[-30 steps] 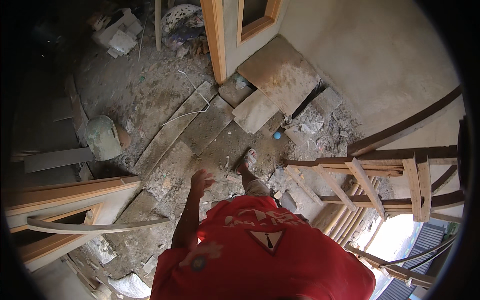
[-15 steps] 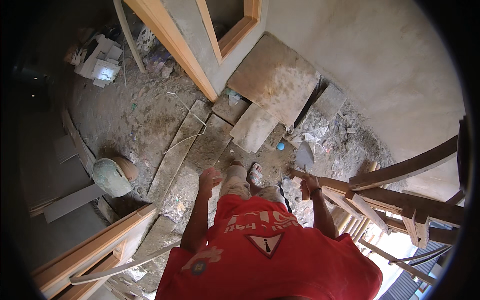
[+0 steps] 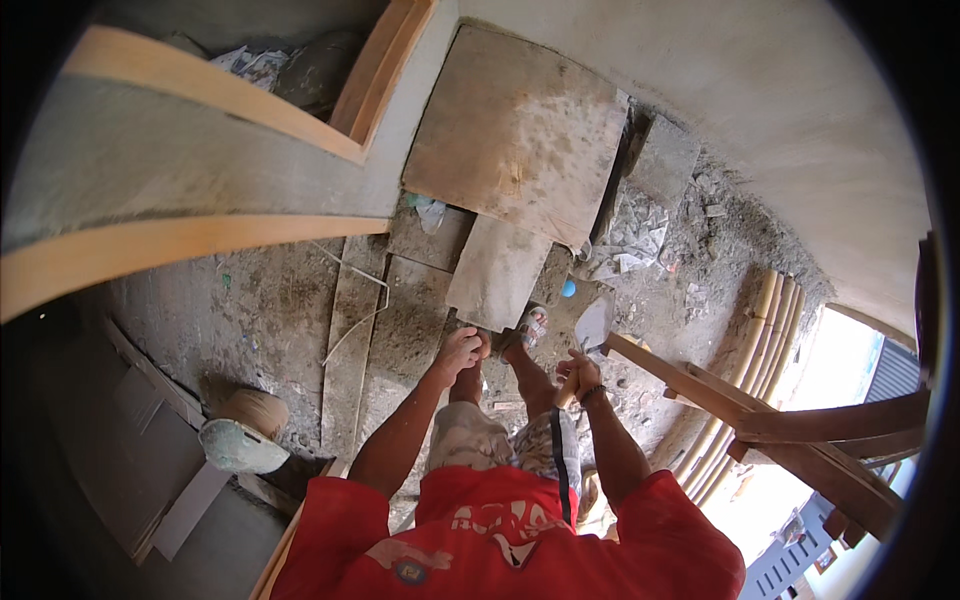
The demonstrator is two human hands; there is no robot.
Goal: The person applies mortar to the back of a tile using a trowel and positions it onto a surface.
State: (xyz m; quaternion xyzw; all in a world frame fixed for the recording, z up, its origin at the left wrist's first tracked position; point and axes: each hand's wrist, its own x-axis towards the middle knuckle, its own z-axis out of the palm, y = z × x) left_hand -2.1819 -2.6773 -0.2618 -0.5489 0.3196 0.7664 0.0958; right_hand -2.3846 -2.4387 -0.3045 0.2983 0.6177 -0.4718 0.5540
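My right hand (image 3: 580, 374) is closed round the wooden handle of a pointing trowel (image 3: 594, 322), whose grey blade points away from me over the dirty floor. My left hand (image 3: 461, 352) hangs above my left foot, its fingers curled in, with nothing seen in them. Just beyond it lies a narrow pale board (image 3: 498, 272), partly against a large stained board (image 3: 515, 130) set in the corner of the walls. A small blue ball-like thing (image 3: 568, 288) lies between the boards and the trowel blade.
Timber beams (image 3: 690, 385) cross at the right, beside several bamboo poles (image 3: 742, 365). At left are a pale green hard hat or bowl (image 3: 243, 446) and a bent white strip (image 3: 375, 310). A wooden door frame (image 3: 200, 240) stands upper left, crumpled paper (image 3: 635, 235) lies near the right wall.
My view has swung toward the corner and the boards. My left hand has moved forward and right, its fingers now curled in. The trowel stays in my right hand.
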